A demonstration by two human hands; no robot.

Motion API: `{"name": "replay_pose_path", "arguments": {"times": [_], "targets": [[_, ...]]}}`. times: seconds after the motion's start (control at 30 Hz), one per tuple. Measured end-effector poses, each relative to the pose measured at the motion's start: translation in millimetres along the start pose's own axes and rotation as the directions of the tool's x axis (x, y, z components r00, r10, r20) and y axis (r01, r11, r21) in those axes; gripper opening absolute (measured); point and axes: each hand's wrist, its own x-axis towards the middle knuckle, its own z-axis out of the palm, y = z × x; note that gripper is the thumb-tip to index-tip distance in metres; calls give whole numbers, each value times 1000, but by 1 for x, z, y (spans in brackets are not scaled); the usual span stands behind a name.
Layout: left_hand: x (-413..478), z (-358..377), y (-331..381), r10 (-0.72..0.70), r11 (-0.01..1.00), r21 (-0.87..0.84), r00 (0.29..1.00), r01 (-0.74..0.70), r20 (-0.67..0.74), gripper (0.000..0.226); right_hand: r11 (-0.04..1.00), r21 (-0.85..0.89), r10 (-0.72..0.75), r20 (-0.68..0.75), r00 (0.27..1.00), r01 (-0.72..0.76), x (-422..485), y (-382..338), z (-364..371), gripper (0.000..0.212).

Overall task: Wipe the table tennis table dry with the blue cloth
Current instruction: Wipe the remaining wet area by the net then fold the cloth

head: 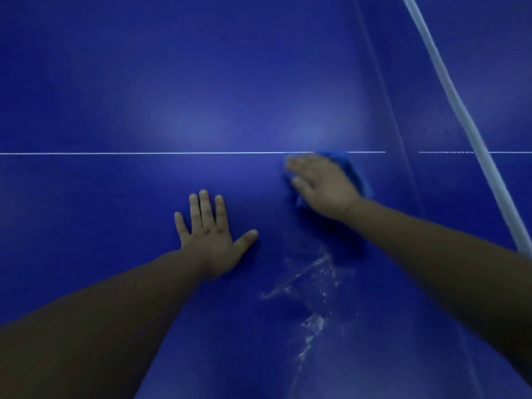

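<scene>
At lower centre-right of the frame, nearest the viewer, pale water streaks [312, 286] lie scattered on the blue counter [86, 82], not yet wiped. Both bare forearms enter from the bottom corners. Left of centre, the left hand [211, 237] lies flat on the counter with fingers straight and spread, holding nothing; it appears to serve as a brace. Further up and right of centre, the right hand [322, 187] presses palm-down on the blue cloth [355, 174]; its fingers are blurred but appear extended rather than curled. The cloth is bunched beneath the palm, its folds showing at the hand's far and right edges, and it overlaps the white line [144, 153] that crosses the frame horizontally.

Handling, as judged: the cloth looks soft, light and limp, so it would crumple or slip out under a loose touch. It is best held down with a broad flat palm over its middle, with any trailing edge gathered under the fingers. The counter surface looks hard and smooth, and probably slick where wet.

At upper right, the net [437, 131] with its white top band [481, 153] runs diagonally down to the right edge, just beyond the cloth. It limits any stroke to that side, while the braced left hand stands near the wet patch.
</scene>
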Motion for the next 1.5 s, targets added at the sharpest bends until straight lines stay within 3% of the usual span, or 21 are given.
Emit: {"name": "replay_pose_path", "arguments": {"times": [0.07,0.13,0.2,0.3,0.37,0.43,0.5,0.6,0.63,0.67,0.73,0.8,0.87,0.93,1.03,1.13,1.2,1.3,1.37,1.43,1.5], "targets": [[-12,3,-13,56,995,-73,994,-64,-99,112,973,64,-225,89,970,220,-46,-47,5,51],[-27,11,-39,46,993,-98,979,-67,-196,121,931,169,-351,165,922,324,-92,-66,-1,48],[-58,24,-71,-48,998,-39,983,42,-179,120,946,209,-272,102,957,246,-97,-55,-2,51],[-91,46,-104,-145,989,24,986,147,-82,111,988,141,84,-96,992,-71,-48,-29,0,50],[-91,50,-109,-134,990,29,989,137,-65,105,993,74,94,-55,994,-89,-5,-31,2,54],[-87,49,-110,-135,990,26,990,136,-42,103,996,67,-58,11,998,57,17,-52,9,59],[-85,49,-112,-122,992,27,992,123,-15,100,948,112,-304,34,952,298,2,-86,16,57],[-86,46,-114,-119,993,20,992,119,27,96,729,324,-671,165,723,603,-81,-138,17,43],[-86,45,-114,-118,993,18,992,118,31,96,663,360,-740,185,646,656,-103,-140,15,40],[-87,44,-113,-115,993,11,993,115,35,95,638,374,-762,186,620,673,-111,-134,12,37],[-88,43,-111,-102,995,-12,994,103,26,95,754,350,-629,143,764,556,-89,-108,5,38],[-89,42,-113,-102,995,-8,995,102,19,94,915,235,-344,29,939,328,-45,-78,-2,40],[-89,44,-113,-102,995,2,995,102,15,94,983,108,-149,-10,989,150,-16,-59,0,45],[-88,44,-112,-102,995,3,995,102,12,94,987,68,-146,-6,989,146,-14,-67,13,51],[-89,41,-113,-76,997,-22,997,76,-10,99,931,178,-333,53,941,319,-54,-132,21,52],[-111,51,-131,-23,996,-85,995,14,-99,115,781,339,-601,180,779,524,-131,-191,25,44],[-146,70,-145,-112,993,-51,991,108,-80,126,730,367,-663,182,726,576,-150,-194,28,42],[-186,100,-158,-190,982,9,981,190,23,143,906,221,-380,49,924,361,-100,-171,28,49],[-188,105,-163,-177,984,-3,984,177,20,145,980,112,-164,-24,986,166,-49,-170,32,52],[-186,105,-165,-177,984,-5,984,177,28,144,981,104,-168,22,986,165,-24,-192,43,53],[-182,105,-166,-172,985,-8,984,172,56,143,930,133,-349,26,937,343,-38,-220,52,50]]}}
